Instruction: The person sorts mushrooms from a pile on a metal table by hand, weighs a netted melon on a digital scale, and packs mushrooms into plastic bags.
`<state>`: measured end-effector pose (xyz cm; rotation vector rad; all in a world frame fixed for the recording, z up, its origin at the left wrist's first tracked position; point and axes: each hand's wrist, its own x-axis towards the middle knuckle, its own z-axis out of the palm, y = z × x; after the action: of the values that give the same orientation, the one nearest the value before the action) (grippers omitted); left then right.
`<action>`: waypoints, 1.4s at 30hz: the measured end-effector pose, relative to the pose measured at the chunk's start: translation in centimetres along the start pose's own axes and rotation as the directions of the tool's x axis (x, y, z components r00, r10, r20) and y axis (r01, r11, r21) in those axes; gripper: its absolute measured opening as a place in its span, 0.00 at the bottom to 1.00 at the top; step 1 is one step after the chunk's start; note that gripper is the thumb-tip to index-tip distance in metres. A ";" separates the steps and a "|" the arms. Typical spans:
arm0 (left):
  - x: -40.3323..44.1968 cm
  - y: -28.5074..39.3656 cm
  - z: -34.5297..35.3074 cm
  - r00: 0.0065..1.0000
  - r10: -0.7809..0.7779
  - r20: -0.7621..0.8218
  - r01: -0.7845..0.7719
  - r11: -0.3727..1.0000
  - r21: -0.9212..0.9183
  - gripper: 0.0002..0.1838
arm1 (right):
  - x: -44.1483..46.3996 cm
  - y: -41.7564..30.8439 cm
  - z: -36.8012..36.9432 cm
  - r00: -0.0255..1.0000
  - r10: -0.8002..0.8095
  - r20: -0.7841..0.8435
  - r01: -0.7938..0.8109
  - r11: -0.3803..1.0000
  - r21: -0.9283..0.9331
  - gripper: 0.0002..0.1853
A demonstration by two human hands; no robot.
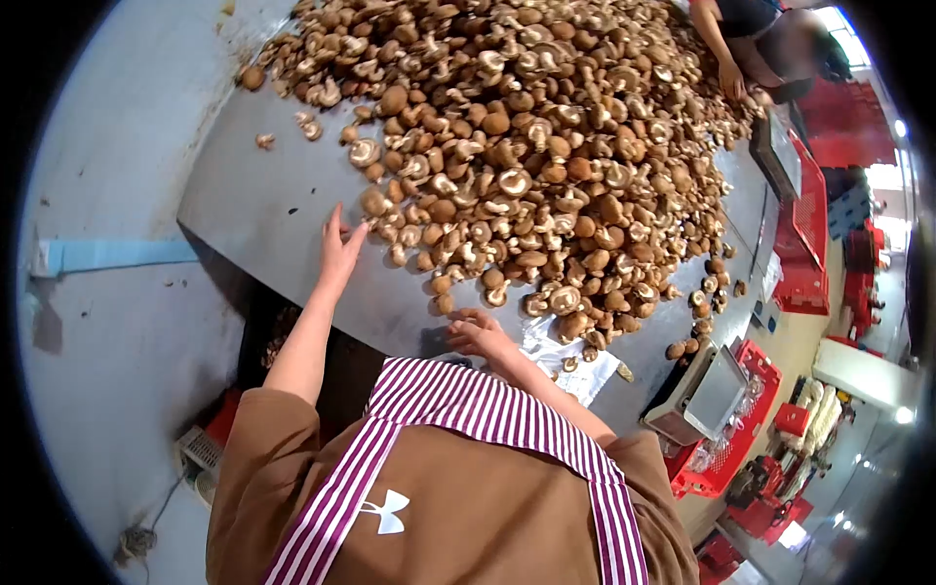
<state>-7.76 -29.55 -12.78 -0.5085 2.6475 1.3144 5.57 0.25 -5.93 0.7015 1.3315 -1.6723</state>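
Note:
A large heap of brown shiitake mushrooms [526, 146] covers much of the grey metal table [263, 214]. At the heap's left edge is my left hand [341, 246], its fingers apart and its tips close to a few mushrooms; nothing shows in it. My right hand [480, 334] hovers by the near edge of the heap, fingers loosely spread and bent, just below a small mushroom [444, 304]. I see nothing held in it. A crumpled white plastic bag [556, 363] lies to its right, partly under several mushrooms.
Across the table at the upper right, another person's hand [731, 80] touches the heap. A scale [697, 395] stands at the table's right edge beside a red crate [751, 429] holding clear bags. Another red crate [811, 229] lies farther back. A grey wall [107, 175] borders the left.

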 end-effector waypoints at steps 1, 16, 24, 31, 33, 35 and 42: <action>-0.2 2.5 -0.2 0.990 -0.098 0.097 0.112 0.982 -0.151 0.41 | 0.4 -0.2 0.3 0.999 0.032 0.018 -0.034 0.994 0.102 0.29; -0.1 15.4 11.1 0.846 -0.010 0.533 0.313 0.818 -0.482 0.56 | 6.6 -5.2 -1.3 0.975 -0.215 -0.057 0.135 0.367 0.921 0.35; -1.0 25.0 15.2 0.716 0.404 0.569 -0.030 0.832 -0.554 0.48 | 2.2 -9.6 -4.7 0.907 -0.389 -0.159 0.218 0.114 0.969 0.26; -1.5 32.1 13.2 0.591 0.675 0.442 -0.430 0.727 -0.535 0.53 | -1.8 -14.6 -9.7 0.802 -0.470 -0.369 0.413 -0.010 0.911 0.32; -1.0 32.4 10.5 0.652 0.652 0.388 -0.434 0.740 -0.514 0.47 | -3.5 -16.0 -11.3 0.796 -0.456 -0.397 0.422 -0.051 0.905 0.36; 1.5 31.7 9.5 0.727 0.640 0.248 -0.558 0.762 -0.329 0.39 | -3.9 -16.1 -12.9 0.730 -0.525 -0.438 0.506 -0.016 0.862 0.42; 12.1 25.7 11.2 0.809 0.582 0.079 -0.582 0.813 -0.024 0.20 | -6.0 -11.6 -11.0 0.629 -0.377 -0.680 0.755 0.505 0.418 0.39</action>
<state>-28.51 -9.11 -3.76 0.4059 2.8395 1.4216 -2.73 13.17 1.62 1.2928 1.3867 -2.7867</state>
